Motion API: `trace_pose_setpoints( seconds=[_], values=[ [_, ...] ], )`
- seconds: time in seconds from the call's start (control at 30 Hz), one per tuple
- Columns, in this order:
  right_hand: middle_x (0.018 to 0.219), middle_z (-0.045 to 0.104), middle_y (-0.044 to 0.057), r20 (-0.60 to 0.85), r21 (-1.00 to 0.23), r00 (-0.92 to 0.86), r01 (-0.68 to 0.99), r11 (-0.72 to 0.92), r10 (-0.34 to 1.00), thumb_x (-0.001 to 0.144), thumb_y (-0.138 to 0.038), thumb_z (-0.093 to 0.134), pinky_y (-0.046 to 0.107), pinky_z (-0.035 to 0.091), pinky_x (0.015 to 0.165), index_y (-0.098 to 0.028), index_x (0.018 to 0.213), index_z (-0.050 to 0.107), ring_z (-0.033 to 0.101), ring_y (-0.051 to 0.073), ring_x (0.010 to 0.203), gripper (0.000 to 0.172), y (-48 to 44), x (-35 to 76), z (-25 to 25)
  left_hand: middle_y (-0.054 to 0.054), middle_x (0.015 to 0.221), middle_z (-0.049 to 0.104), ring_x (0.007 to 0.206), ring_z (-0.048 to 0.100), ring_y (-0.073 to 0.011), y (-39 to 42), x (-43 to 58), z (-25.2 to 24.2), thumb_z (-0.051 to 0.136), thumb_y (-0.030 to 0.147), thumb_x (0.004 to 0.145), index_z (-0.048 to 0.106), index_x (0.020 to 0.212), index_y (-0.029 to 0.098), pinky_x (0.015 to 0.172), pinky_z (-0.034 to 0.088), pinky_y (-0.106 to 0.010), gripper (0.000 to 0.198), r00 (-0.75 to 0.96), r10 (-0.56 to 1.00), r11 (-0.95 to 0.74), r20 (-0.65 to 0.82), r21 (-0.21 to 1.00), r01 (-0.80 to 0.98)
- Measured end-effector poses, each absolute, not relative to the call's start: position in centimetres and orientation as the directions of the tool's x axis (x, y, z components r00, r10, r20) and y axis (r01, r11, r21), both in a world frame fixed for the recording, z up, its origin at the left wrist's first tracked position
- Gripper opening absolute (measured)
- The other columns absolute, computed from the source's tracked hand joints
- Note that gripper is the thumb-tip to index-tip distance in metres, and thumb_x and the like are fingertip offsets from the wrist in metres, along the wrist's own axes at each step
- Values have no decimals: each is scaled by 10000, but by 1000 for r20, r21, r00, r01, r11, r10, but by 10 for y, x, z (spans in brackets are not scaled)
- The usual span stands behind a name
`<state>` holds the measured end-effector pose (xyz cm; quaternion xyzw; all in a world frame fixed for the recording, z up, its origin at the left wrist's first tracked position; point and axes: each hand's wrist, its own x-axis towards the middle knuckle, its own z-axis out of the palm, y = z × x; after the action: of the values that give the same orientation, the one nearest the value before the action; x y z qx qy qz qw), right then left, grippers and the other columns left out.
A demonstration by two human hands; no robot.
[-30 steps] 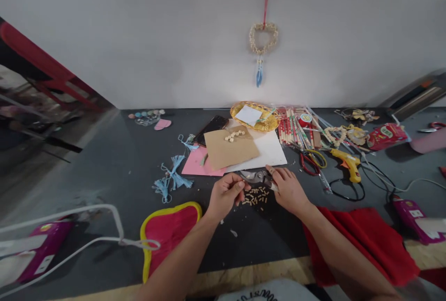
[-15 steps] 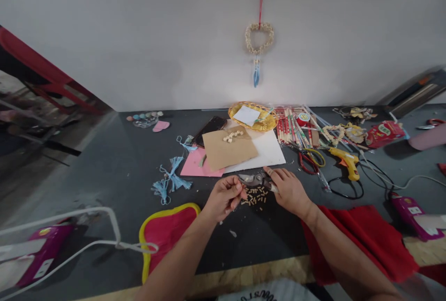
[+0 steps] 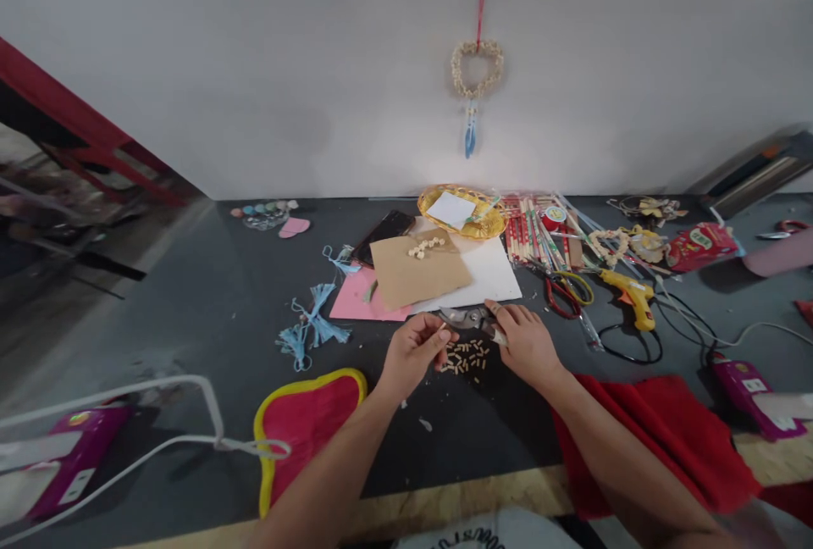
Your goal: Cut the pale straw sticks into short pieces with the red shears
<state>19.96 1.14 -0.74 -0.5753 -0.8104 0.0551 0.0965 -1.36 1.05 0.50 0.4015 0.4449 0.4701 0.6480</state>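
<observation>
My right hand (image 3: 528, 344) is wrapped around the handles of a pair of pruning shears (image 3: 468, 318), whose dark jaws point left. My left hand (image 3: 414, 356) is closed in a pinch close to the blade tips. Between its thumb and fingers is a thin, pale stick, mostly hidden by the fingers. Below the shears, many short pale stick pieces (image 3: 467, 356) lie scattered on the dark tabletop. Just behind the hands, brown paper (image 3: 412, 274) overlaps a white sheet (image 3: 499, 274) and a pink sheet (image 3: 346, 299), with a small cluster of wooden beads (image 3: 424, 248) on it.
Blue tassels (image 3: 323, 316) and a red-and-yellow cloth (image 3: 311, 422) lie left. A yellow basket (image 3: 486, 227) stands behind the papers. Rightward are red-handled scissors (image 3: 562, 299), a yellow glue gun (image 3: 635, 295) and red cloth (image 3: 654, 435). A beaded heart (image 3: 476, 91) hangs on the partition.
My left hand has shifted slightly right and up, closer to the shears. The shears have tilted a little, and my right hand keeps its grip on them.
</observation>
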Motion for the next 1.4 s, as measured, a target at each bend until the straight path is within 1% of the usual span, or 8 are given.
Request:
trace_pose_setpoints(
  seconds=[0.13,0.33,0.5,0.77,0.9,1.0,1.17,1.4],
  values=[
    [1181,603,118,87,-198,-364,906,375,927,892,-166,446,354,407,889,-176,1378,440,520,240,1066,486,11,202,-7,-36,635,687,403,530,-72,8,-15,4,703,415,743,579,714,129,370,422,-176,314,156,972,196,-175,972,-129],
    [1236,580,109,56,-228,-427,874,428,902,855,-143,466,369,406,898,-182,1412,399,503,243,1097,562,12,208,-6,-18,600,688,304,470,-59,7,-18,5,757,424,683,494,676,154,274,350,-152,377,275,920,356,-279,888,-291],
    [1174,611,109,40,-236,-429,874,425,903,904,-187,440,366,410,882,-189,1395,430,528,238,1060,491,12,209,-6,-22,548,683,256,426,-51,9,-19,5,801,382,654,468,672,157,236,285,-129,403,374,872,455,-316,805,-380],
    [1078,645,95,81,-231,-390,888,398,917,922,-175,436,346,419,853,-197,1349,489,563,230,980,431,11,200,-12,-21,566,684,260,427,-47,9,-19,7,792,397,670,490,677,148,243,306,-137,391,314,901,409,-298,823,-394],
    [1138,619,111,101,-244,-417,870,429,903,902,-168,450,364,421,871,-176,1379,448,535,244,1024,477,14,203,-13,-17,572,682,272,440,-49,8,-20,9,782,404,682,486,672,149,245,304,-133,391,318,903,403,-291,830,-386],
    [1193,591,123,96,-270,-473,834,480,876,880,-135,447,374,416,898,-162,1413,395,503,247,1076,535,16,208,-12,-17,540,671,244,387,-31,9,-23,9,784,372,689,499,668,144,235,246,-120,366,397,864,469,-310,783,-409],
    [1172,597,121,89,-280,-512,810,515,854,911,-145,407,374,423,883,-168,1423,386,511,238,1051,512,15,212,-9,-27,502,654,223,320,-13,11,-28,5,801,317,671,554,670,125,230,184,-123,313,560,758,603,-334,686,-407],
    [1117,629,115,51,-230,-407,884,407,912,926,-208,430,351,420,867,-187,1367,468,550,233,1026,443,12,205,-7,-16,545,662,273,375,-20,12,-21,7,790,325,693,518,695,139,265,232,-119,330,445,836,518,-322,730,-445]
  ],
)
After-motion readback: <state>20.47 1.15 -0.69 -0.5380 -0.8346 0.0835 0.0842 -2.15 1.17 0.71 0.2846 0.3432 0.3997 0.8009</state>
